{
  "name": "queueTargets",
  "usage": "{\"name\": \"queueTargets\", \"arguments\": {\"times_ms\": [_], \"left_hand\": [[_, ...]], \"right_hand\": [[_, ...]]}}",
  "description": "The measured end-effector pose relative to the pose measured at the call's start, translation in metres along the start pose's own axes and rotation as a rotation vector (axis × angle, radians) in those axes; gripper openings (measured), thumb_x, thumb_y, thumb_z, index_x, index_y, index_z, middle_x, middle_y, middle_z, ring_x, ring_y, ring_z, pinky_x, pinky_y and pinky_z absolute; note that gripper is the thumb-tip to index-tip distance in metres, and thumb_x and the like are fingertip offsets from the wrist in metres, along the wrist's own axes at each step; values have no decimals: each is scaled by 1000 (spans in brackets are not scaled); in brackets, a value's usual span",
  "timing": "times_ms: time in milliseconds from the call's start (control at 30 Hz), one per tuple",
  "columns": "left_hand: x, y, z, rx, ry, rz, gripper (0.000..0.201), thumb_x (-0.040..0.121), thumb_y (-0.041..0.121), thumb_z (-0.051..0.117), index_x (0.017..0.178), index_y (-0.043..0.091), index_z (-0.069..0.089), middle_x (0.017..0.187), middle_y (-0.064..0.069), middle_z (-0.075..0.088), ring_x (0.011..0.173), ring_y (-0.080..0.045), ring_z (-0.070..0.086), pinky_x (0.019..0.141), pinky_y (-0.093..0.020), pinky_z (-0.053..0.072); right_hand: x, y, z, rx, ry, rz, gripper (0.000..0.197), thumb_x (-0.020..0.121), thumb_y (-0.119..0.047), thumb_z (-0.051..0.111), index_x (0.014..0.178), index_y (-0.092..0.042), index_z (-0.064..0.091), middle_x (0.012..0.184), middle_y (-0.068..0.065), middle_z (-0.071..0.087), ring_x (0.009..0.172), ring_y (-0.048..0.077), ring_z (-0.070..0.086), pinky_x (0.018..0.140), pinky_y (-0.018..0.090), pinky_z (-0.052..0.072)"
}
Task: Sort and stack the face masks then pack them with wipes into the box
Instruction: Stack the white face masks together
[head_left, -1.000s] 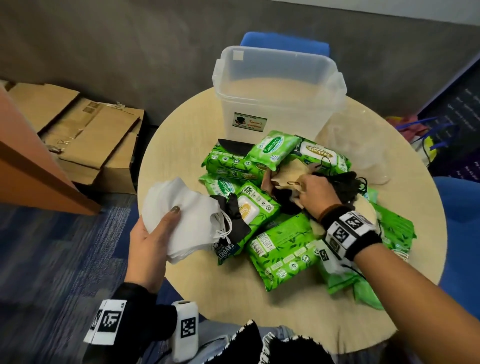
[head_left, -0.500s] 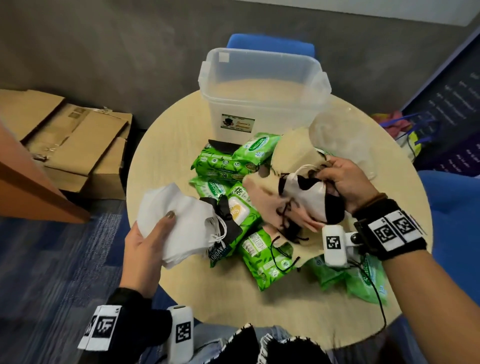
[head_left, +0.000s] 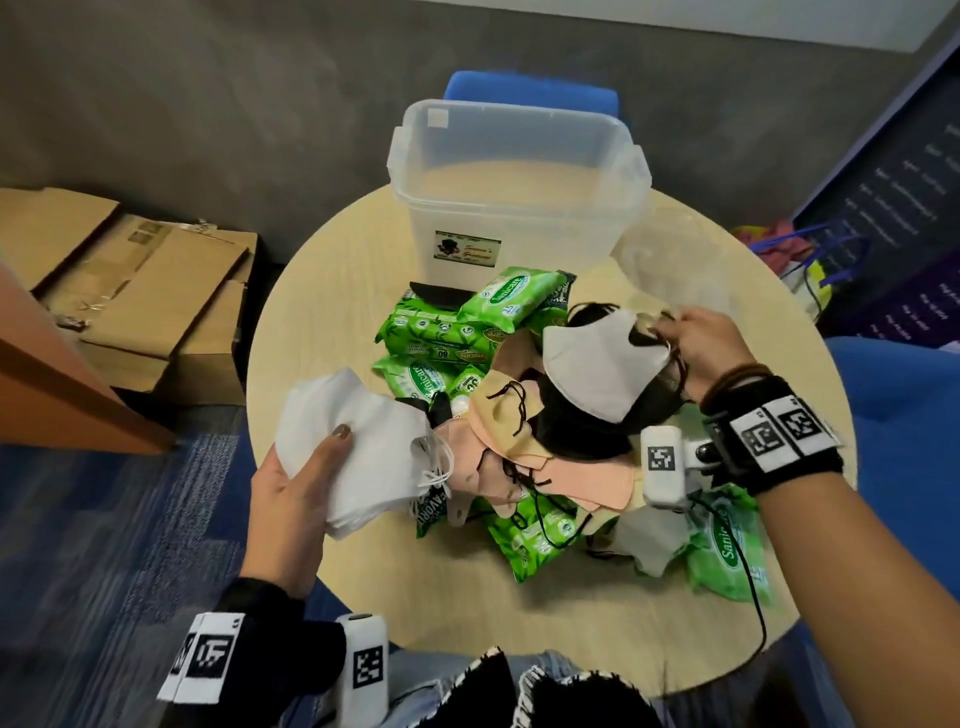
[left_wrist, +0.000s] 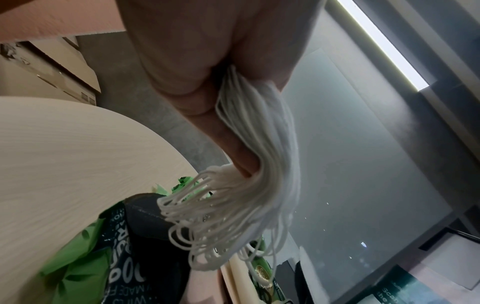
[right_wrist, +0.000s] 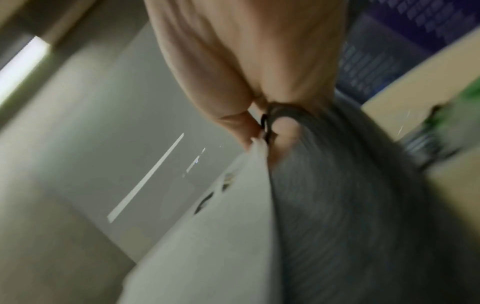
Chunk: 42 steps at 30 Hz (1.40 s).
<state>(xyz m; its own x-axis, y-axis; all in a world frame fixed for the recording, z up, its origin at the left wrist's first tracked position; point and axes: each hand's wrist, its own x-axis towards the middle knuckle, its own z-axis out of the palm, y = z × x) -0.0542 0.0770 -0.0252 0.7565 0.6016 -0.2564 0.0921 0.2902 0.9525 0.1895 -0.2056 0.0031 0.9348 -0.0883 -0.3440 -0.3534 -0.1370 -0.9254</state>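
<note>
Box of clear plastic stands at the table's far side; I see nothing inside it. Green wipes packs lie heaped before it. My left hand grips a stack of white masks over the near-left edge. My right hand pinches a bundle of mixed masks, 1 white on top, raised above the heap.

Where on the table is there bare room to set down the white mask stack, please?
Bare table lies left of the plastic box and the green wipes packs, beyond the white mask stack in the left hand. Another bare strip runs along the near edge. The middle is crowded with mixed masks under the right hand.
</note>
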Motion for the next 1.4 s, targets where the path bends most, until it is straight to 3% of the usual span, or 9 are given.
{"name": "queueTargets", "arguments": {"times_ms": [133,233,300,400,600,733,1067,1200,1400], "left_hand": [[0,-1,-1,-7,6,-13,24,92,11,60,115,16,66,110,-4,73,105,-27,67,88,-45,55],[-1,-2,-2,-20,-1,-22,23,92,11,60,114,16,66,111,-5,73,106,-29,67,90,-48,52],[-1,-3,0,-15,-26,-26,24,92,11,60,114,18,66,110,-5,73,105,-29,67,88,-48,53],[-3,-2,8,7,-82,-3,29,84,19,69,113,19,67,108,-5,73,101,-29,69,82,-48,56],[-5,1,16,39,-154,52,45,68,40,73,108,19,69,102,-4,74,93,-23,71,70,-37,60],[-2,0,11,10,-144,26,46,69,44,71,108,22,69,106,-7,73,100,-29,69,77,-46,57],[6,5,21,-43,-156,31,41,75,46,66,108,23,69,109,-7,72,104,-32,67,86,-55,54],[13,10,39,-21,-205,37,41,75,48,65,107,22,68,104,-6,73,95,-32,68,65,-42,57],[20,25,75,39,-286,128,23,92,28,61,113,20,64,96,-6,72,75,-27,65,54,-25,53]], "right_hand": [[11,16,-11,-684,222,-32,59,85,-16,61,139,-7,39,138,17,45,124,35,45,105,39,38],[-2,13,-5,-894,298,-484,44,85,-15,59,129,-8,51,129,17,45,119,36,41,101,41,33],[-10,12,8,-926,46,-712,31,85,-18,64,114,-9,63,117,12,55,106,26,48,93,36,37],[-11,23,33,-1171,-373,-705,34,85,-25,65,117,-15,64,117,4,61,102,21,48,91,38,42],[0,33,65,-1528,-420,-533,47,84,-20,58,130,-28,53,123,2,54,118,27,40,96,41,33],[6,30,62,-1400,-362,-478,9,85,-28,62,85,-37,61,101,-1,58,111,25,43,93,40,30],[-11,-35,-1,-850,-192,-633,20,77,2,67,83,-16,63,83,6,65,86,27,62,76,26,42],[-46,-86,-16,-717,-388,-687,24,78,-8,53,98,-6,66,96,17,65,93,30,60,88,37,48],[-125,-117,12,-212,-1035,-376,45,80,10,61,120,-8,60,93,8,64,88,14,59,76,18,50]]}}
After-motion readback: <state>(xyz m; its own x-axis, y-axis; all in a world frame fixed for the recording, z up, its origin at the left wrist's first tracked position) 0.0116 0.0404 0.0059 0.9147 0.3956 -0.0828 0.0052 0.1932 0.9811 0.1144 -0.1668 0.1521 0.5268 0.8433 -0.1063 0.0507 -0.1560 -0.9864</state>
